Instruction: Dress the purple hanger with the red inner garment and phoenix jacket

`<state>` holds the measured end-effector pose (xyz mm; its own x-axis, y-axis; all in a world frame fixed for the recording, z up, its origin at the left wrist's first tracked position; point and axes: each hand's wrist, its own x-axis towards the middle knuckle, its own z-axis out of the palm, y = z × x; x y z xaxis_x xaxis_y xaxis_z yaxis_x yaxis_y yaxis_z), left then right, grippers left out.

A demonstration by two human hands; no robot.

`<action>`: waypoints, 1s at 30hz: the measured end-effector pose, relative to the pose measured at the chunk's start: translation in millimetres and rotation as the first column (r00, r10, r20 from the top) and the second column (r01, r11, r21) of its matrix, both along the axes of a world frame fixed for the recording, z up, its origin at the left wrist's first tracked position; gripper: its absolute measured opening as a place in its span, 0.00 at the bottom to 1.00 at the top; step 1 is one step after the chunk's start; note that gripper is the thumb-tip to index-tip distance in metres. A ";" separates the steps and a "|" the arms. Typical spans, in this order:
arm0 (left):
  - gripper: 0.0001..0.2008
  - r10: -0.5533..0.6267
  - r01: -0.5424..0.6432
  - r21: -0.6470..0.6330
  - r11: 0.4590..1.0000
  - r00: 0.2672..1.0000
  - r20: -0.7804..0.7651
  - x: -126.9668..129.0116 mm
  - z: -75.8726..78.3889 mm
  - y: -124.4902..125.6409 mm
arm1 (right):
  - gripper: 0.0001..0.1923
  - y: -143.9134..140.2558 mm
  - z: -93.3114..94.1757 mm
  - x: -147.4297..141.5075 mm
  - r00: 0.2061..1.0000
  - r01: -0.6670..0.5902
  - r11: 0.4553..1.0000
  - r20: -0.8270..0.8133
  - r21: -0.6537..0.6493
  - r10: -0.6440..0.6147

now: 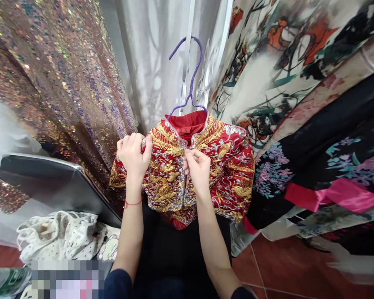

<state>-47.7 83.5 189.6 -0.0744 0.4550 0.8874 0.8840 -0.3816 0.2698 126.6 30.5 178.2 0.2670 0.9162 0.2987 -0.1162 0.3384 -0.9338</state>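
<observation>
A red embroidered jacket (166, 174) with gold and silver thread hangs in front of me, its collar upright and its neck open on a red lining. A purple hanger (191, 79) rises out of the collar. My left hand (134, 153) is closed on the jacket's shoulder at the left, fingers curled over the cloth. At the top of the front opening, just under the collar, my right hand (198, 166) pinches the jacket. The fingers cover whatever small fastening part is there. Below them the two front edges run close together.
A sequined curtain-like fabric (65, 74) hangs at the left, above a dark panel (59, 182) and a white spotted cloth bag (62, 236). Printed cloth (277, 54) and a black flowered garment (318, 153) hang at the right. Red tiles (280, 265) cover the floor.
</observation>
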 end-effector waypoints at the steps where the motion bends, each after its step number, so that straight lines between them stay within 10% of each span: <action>1: 0.18 -0.010 0.010 -0.015 1.000 1.000 0.009 -0.2 -0.1 0.3 | 0.19 -1.4 -4.8 0.5 1.000 -0.015 1.000 -0.025 -0.016 0.014; 9: 0.16 -0.143 0.135 0.047 0.990 0.954 0.263 29.4 -15.9 -27.7 | 0.22 -14.4 -99.0 6.9 0.998 -0.051 0.963 -0.046 -0.266 0.040; 15: 0.13 -0.127 0.235 -0.110 0.966 0.797 0.591 86.9 -126.5 -69.3 | 0.20 -27.0 -168.4 7.9 0.981 -0.149 0.888 0.051 -0.435 0.190; 19: 0.13 -0.116 0.448 -0.380 0.809 0.757 0.643 96.4 -177.5 -73.0 | 0.21 -24.9 -191.9 16.9 0.957 -0.256 0.819 -0.019 -0.513 0.288; 24: 0.13 -0.054 0.489 -0.618 0.615 0.808 0.586 85.4 -180.9 -68.7 | 0.18 -18.1 -203.9 34.2 0.926 -0.349 0.761 -0.076 -0.546 0.370; 30: 0.12 0.003 0.444 -0.712 0.543 0.847 0.531 81.9 -189.3 -70.5 | 0.17 -16.5 -228.1 32.1 0.935 -0.305 0.755 -0.034 -0.581 0.352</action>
<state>34.2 13.1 0.3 -0.1187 0.9920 0.0437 0.5010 0.0218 0.8652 158.7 14.0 -49.9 -0.0831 0.9509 -0.2982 -0.0448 -0.3025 -0.9521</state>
